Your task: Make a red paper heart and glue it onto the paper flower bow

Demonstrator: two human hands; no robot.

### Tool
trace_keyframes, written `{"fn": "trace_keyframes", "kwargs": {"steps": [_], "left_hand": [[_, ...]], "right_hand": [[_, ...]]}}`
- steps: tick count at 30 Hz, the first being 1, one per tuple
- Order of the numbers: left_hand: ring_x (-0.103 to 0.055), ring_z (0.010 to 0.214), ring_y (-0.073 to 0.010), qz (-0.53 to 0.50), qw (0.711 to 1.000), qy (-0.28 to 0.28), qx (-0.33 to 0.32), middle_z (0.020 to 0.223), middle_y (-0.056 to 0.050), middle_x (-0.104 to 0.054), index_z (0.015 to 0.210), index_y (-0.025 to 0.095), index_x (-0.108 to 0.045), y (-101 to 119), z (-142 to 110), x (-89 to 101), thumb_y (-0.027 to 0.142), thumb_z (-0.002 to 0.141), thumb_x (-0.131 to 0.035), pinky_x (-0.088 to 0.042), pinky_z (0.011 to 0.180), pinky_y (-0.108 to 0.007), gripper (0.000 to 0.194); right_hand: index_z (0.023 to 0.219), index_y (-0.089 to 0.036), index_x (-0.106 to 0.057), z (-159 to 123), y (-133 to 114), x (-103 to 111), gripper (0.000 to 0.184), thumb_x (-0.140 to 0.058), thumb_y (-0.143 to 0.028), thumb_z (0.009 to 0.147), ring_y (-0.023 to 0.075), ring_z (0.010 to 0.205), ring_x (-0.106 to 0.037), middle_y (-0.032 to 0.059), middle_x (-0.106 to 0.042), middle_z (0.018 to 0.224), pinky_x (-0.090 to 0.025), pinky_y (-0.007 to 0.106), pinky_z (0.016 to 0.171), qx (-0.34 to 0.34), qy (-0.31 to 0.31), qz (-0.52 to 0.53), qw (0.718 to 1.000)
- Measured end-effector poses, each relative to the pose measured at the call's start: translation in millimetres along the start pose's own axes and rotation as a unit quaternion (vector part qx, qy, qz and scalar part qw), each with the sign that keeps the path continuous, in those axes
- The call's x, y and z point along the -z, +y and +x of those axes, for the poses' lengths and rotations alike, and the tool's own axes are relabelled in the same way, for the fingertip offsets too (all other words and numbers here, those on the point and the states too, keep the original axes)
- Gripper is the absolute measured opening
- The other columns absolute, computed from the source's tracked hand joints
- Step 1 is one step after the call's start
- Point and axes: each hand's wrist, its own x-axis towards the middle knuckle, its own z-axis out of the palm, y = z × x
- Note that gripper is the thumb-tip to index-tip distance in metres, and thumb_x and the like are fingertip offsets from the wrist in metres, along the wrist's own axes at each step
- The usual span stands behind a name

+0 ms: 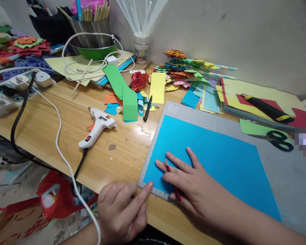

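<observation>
A blue paper sheet (pixel 214 156) lies on a grey cutting mat (pixel 277 177) on the wooden table. My right hand (pixel 186 180) rests flat on the sheet's near left corner, fingers stretched out, with a red pencil (pixel 172 177) held between the fingers. My left hand (pixel 122 209) is at the table's front edge, mostly curled, its index finger pointing at the mat's near left corner and touching it.
A white glue gun (pixel 98 127) and its cable lie left of the mat. A black pen (pixel 147 108), green (pixel 122 90) and yellow (pixel 157 87) paper strips, paper flowers (pixel 181 66), scissors (pixel 279 140) and a utility knife (pixel 269 109) lie around the mat. A power strip (pixel 5 92) sits far left.
</observation>
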Motion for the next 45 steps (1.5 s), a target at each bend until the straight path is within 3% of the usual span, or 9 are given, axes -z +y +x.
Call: {"fn": "trace_keyframes", "kwargs": {"steps": [16,33,45], "left_hand": [[-0.049,0.065,-0.0149,-0.004,1.0,0.01,0.024,0.072,-0.002,-0.057,0.11,0.019,-0.069,2.8,-0.8,-0.8,0.014,0.081,-0.052,-0.033,0.063,-0.031,0.034],[-0.047,0.065,-0.0154,-0.004,1.0,0.003,0.021,0.072,-0.002,-0.056,0.111,0.019,-0.069,2.7,1.1,-0.3,0.012,0.081,-0.054,-0.032,0.062,-0.032,0.034],[-0.05,0.064,-0.0147,0.001,1.0,0.014,0.021,0.07,-0.001,-0.057,0.109,0.019,-0.069,3.3,0.3,-0.2,0.012,0.079,-0.053,-0.035,0.059,-0.031,0.035]], "right_hand": [[0.109,-0.026,-0.053,-0.5,-2.7,0.5,0.017,-0.044,-0.029,0.095,0.0286,0.14,-0.026,0.0024,-0.046,0.144,0.003,0.071,0.108,-0.004,0.026,0.007,1.0],[0.115,-0.028,-0.048,-0.4,-5.5,-0.9,0.021,-0.04,-0.03,0.097,0.0298,0.141,-0.022,0.0016,-0.04,0.148,0.001,0.077,0.104,-0.019,0.014,0.004,1.0],[0.108,-0.027,-0.053,-1.0,-3.2,0.9,0.017,-0.043,-0.029,0.095,0.0298,0.14,-0.027,0.0031,-0.045,0.145,0.0,0.074,0.106,-0.011,0.021,0.003,1.0]]}}
